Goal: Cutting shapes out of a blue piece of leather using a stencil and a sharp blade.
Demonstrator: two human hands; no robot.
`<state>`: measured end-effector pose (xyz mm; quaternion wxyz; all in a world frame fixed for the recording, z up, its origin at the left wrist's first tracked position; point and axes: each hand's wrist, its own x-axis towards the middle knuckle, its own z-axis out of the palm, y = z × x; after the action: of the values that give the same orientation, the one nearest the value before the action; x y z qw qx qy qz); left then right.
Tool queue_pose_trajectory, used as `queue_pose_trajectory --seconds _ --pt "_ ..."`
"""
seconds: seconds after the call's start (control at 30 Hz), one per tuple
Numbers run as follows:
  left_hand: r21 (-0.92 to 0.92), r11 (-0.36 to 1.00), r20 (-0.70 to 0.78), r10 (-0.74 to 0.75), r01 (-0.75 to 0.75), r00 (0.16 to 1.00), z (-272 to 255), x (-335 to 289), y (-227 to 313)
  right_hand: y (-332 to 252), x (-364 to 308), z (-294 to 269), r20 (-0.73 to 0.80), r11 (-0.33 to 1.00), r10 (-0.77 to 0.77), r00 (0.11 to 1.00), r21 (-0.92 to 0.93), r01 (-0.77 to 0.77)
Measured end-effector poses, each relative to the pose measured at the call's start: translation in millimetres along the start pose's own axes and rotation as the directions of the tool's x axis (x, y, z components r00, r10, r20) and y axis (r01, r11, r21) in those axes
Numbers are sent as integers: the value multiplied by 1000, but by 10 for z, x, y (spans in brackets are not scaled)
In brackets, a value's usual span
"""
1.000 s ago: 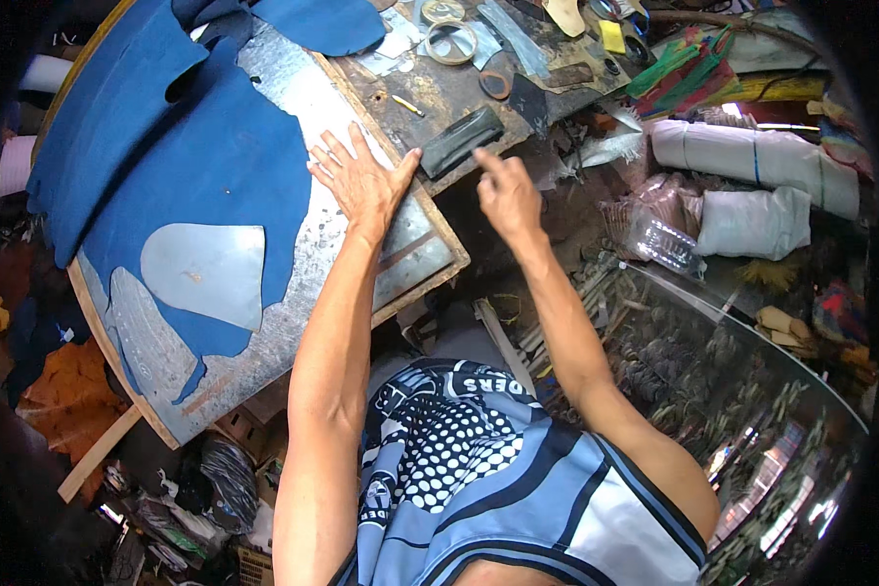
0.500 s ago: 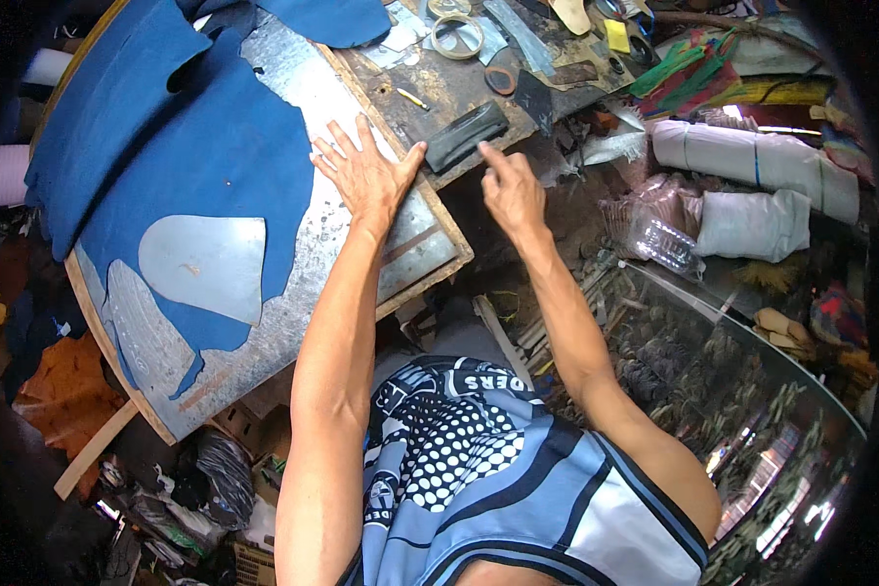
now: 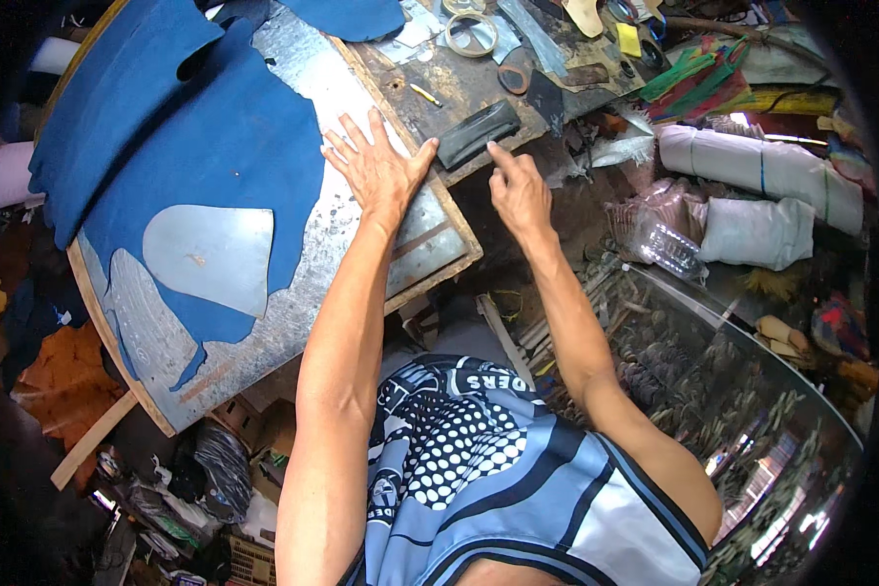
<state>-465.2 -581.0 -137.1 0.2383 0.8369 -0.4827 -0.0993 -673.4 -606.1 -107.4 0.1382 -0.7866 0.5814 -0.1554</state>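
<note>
The left hand (image 3: 379,176) lies spread and empty near the right edge of the metal surface (image 3: 298,63). The right hand (image 3: 520,195), forefinger extended, contents unclear, is beside the black oblong piece (image 3: 479,135) on the dark surface (image 3: 469,83), near its front edge.

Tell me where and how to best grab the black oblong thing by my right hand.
Likely across the narrow width of the black oblong thing, mid-length: it lies flat, one long side along the near edge of the dark bench. Come from that side, by the right hand, where it looks reachable; its left end is close to the left hand.
</note>
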Motion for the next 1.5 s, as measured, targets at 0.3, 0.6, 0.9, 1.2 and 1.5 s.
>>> queue_pose_trajectory --seconds 0.3,0.6,0.9,1.2,1.5 --pt "10 1000 6 5 -6 1000 23 22 9 -109 -158 47 60 993 -107 992 59 104" --pt "-5 1000 -3 -2 2 1000 20 4 11 -157 -215 30 113 982 -167 979 104 155" --pt "3 1000 4 -10 10 1000 31 5 2 85 -23 11 37 993 -90 995 75 87" --pt "-8 1000 2 0 0 1000 13 -2 26 286 180 -53 -60 999 -24 998 -26 22" --pt "-13 1000 -11 9 -9 1000 18 3 18 269 144 -55 -36 998 -56 998 -23 55"
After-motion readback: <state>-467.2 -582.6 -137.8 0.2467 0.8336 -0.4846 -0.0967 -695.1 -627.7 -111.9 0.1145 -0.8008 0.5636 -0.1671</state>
